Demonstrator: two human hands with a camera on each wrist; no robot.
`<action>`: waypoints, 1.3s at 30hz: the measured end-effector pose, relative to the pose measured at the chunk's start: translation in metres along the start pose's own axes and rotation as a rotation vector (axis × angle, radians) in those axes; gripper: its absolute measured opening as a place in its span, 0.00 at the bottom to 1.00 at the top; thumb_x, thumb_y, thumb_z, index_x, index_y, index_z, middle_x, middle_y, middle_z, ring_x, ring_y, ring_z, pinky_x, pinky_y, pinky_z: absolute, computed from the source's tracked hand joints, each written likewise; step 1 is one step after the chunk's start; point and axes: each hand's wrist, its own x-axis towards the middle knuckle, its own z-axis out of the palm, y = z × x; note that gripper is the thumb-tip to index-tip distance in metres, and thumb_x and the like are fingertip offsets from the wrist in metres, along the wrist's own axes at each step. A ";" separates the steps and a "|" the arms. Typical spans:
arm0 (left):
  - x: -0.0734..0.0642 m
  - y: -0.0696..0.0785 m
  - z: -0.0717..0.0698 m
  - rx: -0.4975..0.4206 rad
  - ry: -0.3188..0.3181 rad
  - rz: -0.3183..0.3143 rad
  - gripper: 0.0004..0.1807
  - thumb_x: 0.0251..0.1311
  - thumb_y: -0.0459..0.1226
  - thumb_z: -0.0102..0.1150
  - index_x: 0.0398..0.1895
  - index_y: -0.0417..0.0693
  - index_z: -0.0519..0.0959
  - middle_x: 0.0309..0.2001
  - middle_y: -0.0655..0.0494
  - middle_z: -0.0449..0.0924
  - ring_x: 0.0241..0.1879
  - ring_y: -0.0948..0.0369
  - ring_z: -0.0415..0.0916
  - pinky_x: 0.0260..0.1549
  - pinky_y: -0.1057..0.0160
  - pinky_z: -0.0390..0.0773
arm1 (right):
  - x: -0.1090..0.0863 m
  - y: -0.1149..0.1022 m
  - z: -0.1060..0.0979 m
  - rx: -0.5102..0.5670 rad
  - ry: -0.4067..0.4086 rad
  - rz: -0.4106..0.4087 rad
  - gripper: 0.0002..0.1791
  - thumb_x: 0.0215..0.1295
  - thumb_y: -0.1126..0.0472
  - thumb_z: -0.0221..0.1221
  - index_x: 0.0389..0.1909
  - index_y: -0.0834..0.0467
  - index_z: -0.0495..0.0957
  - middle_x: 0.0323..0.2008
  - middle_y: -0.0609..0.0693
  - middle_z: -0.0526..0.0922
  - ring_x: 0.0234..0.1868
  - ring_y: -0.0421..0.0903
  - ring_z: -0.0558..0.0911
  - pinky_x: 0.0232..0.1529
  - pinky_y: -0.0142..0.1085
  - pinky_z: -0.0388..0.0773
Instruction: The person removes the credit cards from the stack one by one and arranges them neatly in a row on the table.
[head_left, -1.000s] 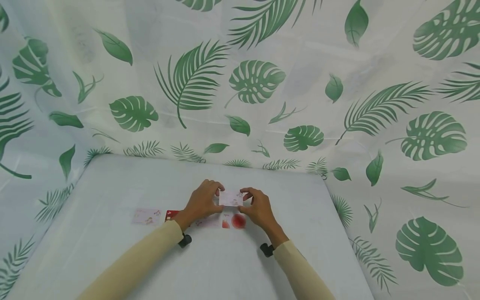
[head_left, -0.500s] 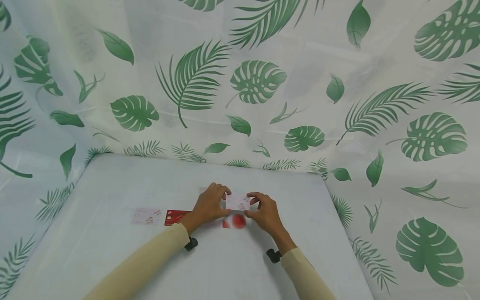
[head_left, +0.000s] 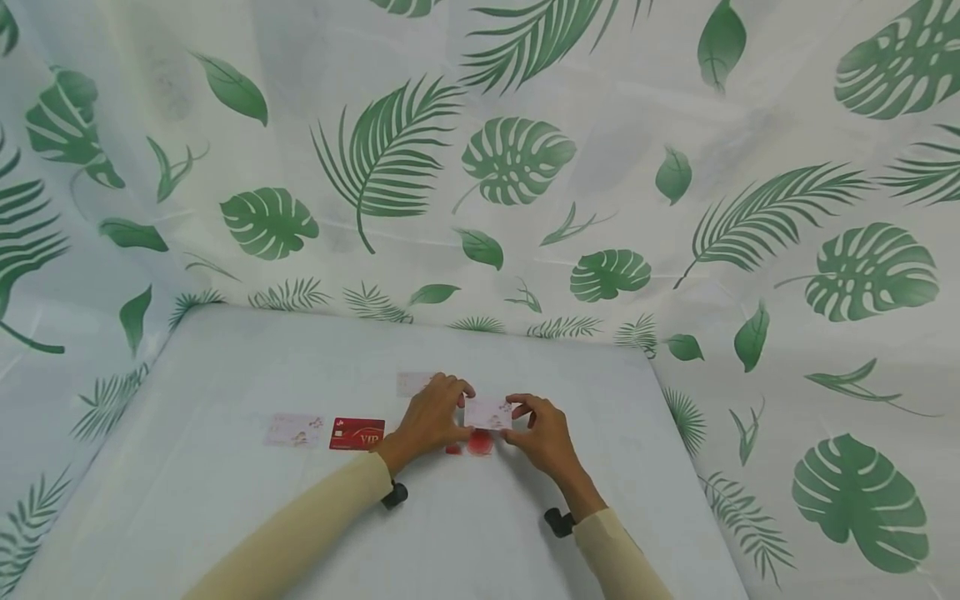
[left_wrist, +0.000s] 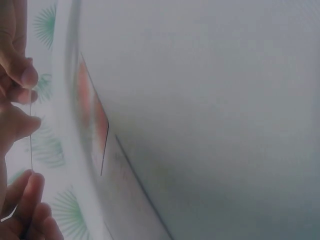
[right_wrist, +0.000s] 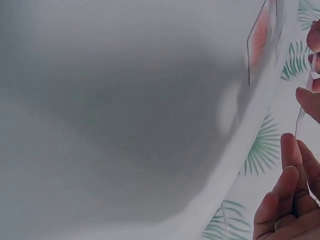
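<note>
The left hand (head_left: pixel 435 410) pinches the white card (head_left: pixel 487 412) at its nine o'clock edge, the right hand (head_left: pixel 546 429) at its three — thumbs low, fingers high — likely to leave the face uncovered. It is raised off the tabletop (head_left: pixel 465 533), partly hiding the spotted card (head_left: pixel 480 444) at six o'clock. Towards nine, the VIP card (head_left: pixel 357 434) and pink card (head_left: pixel 294 430) lie flat, probably spaced so each shows; near ten, a pale card (head_left: pixel 412 383) is partly behind the left hand
</note>
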 end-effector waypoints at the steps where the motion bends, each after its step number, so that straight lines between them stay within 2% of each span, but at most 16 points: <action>1: 0.000 0.001 0.001 0.001 -0.001 0.004 0.30 0.52 0.48 0.81 0.57 0.53 0.82 0.40 0.61 0.80 0.44 0.62 0.70 0.41 0.65 0.78 | -0.001 0.001 -0.001 -0.001 0.000 0.003 0.30 0.53 0.61 0.81 0.60 0.49 0.84 0.40 0.47 0.87 0.38 0.46 0.74 0.38 0.37 0.69; 10: 0.000 0.009 0.011 0.014 0.019 0.052 0.28 0.51 0.48 0.82 0.54 0.51 0.82 0.40 0.59 0.81 0.43 0.61 0.71 0.39 0.65 0.77 | -0.007 0.012 -0.004 -0.023 0.004 0.025 0.31 0.52 0.61 0.81 0.59 0.48 0.85 0.39 0.47 0.87 0.37 0.45 0.73 0.37 0.36 0.68; 15: 0.002 0.012 0.018 0.006 0.009 0.064 0.28 0.52 0.48 0.82 0.54 0.50 0.84 0.40 0.59 0.83 0.45 0.61 0.73 0.41 0.64 0.79 | -0.011 0.019 -0.007 -0.040 0.004 0.036 0.31 0.52 0.61 0.81 0.59 0.48 0.85 0.39 0.47 0.87 0.37 0.45 0.73 0.38 0.36 0.68; 20: 0.002 0.015 0.024 0.004 -0.004 0.064 0.28 0.53 0.50 0.82 0.55 0.50 0.84 0.40 0.58 0.83 0.45 0.60 0.73 0.42 0.64 0.81 | -0.014 0.024 -0.009 -0.057 -0.010 0.060 0.31 0.53 0.61 0.81 0.60 0.48 0.84 0.40 0.47 0.87 0.38 0.44 0.73 0.38 0.36 0.68; 26: 0.004 0.021 0.029 0.001 -0.010 0.068 0.28 0.51 0.47 0.84 0.54 0.50 0.84 0.39 0.58 0.83 0.43 0.61 0.72 0.39 0.65 0.78 | -0.017 0.028 -0.014 -0.060 -0.017 0.078 0.31 0.53 0.61 0.81 0.60 0.48 0.84 0.40 0.47 0.87 0.38 0.45 0.73 0.38 0.37 0.68; 39: 0.007 0.031 0.040 0.059 -0.029 0.071 0.28 0.50 0.48 0.84 0.53 0.51 0.85 0.40 0.58 0.83 0.43 0.60 0.72 0.39 0.66 0.78 | -0.020 0.043 -0.020 -0.065 -0.051 0.116 0.30 0.52 0.64 0.80 0.59 0.50 0.85 0.40 0.47 0.87 0.38 0.46 0.74 0.38 0.36 0.67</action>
